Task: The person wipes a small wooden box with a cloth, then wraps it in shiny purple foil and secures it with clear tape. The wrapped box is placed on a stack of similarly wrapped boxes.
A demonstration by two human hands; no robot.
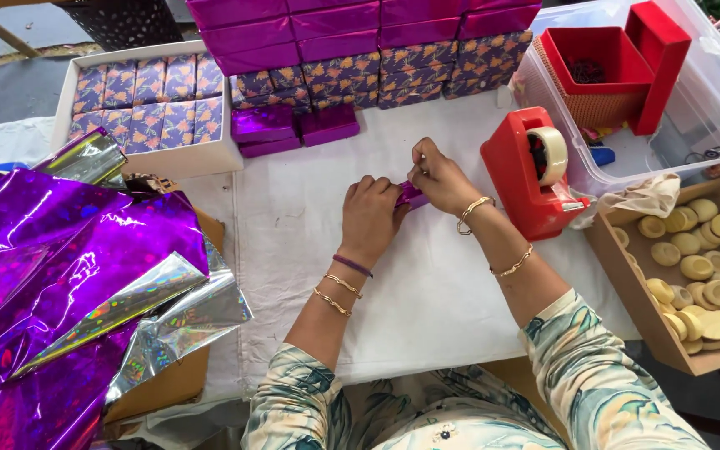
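The small purple packet [411, 195] lies at the middle of the white-covered bench [427, 300], pinned between both hands. Its long axis seems to run from eight o'clock to two o'clock, though most of it is hidden. The left hand [370, 218] closes over its eight o'clock end; the right hand [441, 177] pinches the two o'clock end. The red tape dispenser [529, 171] stands near, at three o'clock of the right hand.

Both hands [406, 200] grip a small purple packet [411, 195].
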